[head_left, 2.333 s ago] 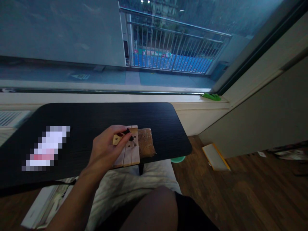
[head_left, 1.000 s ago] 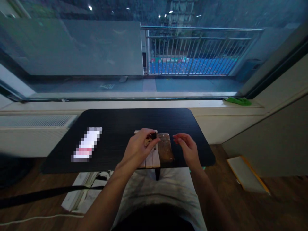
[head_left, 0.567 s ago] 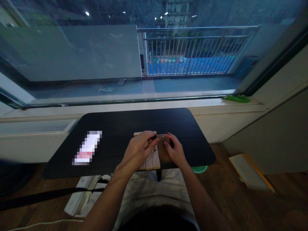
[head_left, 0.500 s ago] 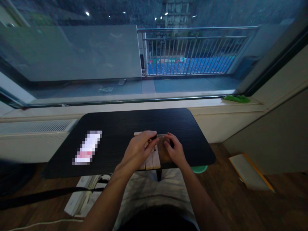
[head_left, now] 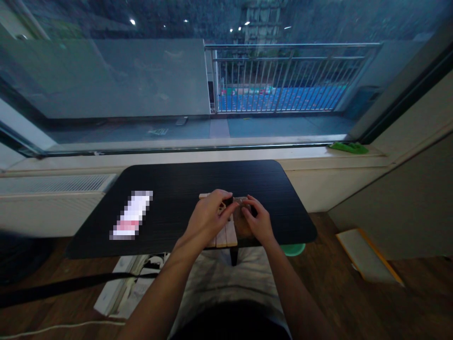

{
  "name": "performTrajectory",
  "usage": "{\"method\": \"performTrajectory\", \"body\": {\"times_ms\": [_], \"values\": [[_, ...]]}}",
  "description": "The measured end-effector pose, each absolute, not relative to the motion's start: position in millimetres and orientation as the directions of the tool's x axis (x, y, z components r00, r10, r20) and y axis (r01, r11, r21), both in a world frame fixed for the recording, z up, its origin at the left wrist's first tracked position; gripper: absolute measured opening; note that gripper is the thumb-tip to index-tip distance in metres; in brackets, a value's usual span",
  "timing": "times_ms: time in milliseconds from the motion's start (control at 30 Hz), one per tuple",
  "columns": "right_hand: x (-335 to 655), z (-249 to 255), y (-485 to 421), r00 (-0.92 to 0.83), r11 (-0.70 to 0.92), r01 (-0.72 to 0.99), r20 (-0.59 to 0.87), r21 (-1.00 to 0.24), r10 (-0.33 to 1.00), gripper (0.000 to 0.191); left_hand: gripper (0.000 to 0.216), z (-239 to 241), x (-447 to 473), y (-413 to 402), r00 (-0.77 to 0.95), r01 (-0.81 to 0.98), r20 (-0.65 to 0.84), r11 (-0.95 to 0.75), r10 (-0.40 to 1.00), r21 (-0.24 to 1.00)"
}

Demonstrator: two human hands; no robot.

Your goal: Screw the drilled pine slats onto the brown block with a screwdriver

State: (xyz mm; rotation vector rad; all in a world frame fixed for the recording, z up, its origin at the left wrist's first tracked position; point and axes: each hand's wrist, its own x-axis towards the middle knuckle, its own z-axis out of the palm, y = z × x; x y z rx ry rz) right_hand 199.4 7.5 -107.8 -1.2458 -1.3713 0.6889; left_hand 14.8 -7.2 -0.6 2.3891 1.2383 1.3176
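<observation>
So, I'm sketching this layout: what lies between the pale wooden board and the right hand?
In the head view, a brown block lies between the pale wooden board and the right hand, which partly hides it.

The interior is dim; cool, bluish light enters through the window (head_left: 159,80), whose glass shows haze and small bright spots (head_left: 132,21). The black table (head_left: 170,184) carries a faint sheen; the floor (head_left: 382,311) lies in shadow. Detail between left hand (head_left: 208,215) and right hand (head_left: 259,221) is soft. Wide-angle distortion stretches the margins; coarse pixelation masks a pale patch (head_left: 131,216).
</observation>
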Motion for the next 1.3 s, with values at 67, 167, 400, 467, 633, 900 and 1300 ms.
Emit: {"method": "performTrajectory", "body": {"times_ms": [67,167,400,467,633,900,1300], "values": [[199,-108,7,0.168,0.269,0.287,0.324,-0.920,0.931,0.021,0.012,0,15,-7,0.279,0.584,0.646,-0.659,0.711,0.473],[197,-108,6,0.185,0.257,0.279,0.314,-0.925,0.931,0.022,0.011,2,14,-9,0.281,0.568,0.644,-0.664,0.711,0.485],[196,-107,6,0.196,0.256,0.266,0.312,-0.929,0.930,0.019,0.012,7,12,-13,0.288,0.538,0.664,-0.690,0.690,0.484],[196,-107,6,0.199,0.259,0.265,0.315,-0.929,0.928,0.019,0.012,7,12,-13,0.291,0.526,0.669,-0.698,0.684,0.486],[196,-106,5,0.201,0.253,0.275,0.313,-0.927,0.928,0.020,0.012,6,11,-15,0.280,0.520,0.670,-0.695,0.687,0.496],[196,-105,4,0.199,0.254,0.275,0.314,-0.927,0.928,0.020,0.015,10,11,-19,0.282,0.481,0.644,-0.686,0.711,0.546],[195,-108,5,0.197,0.272,0.268,0.329,-0.924,0.924,0.022,0.017,5,9,-13,0.254,0.508,0.717,-0.720,0.649,0.472]]}}
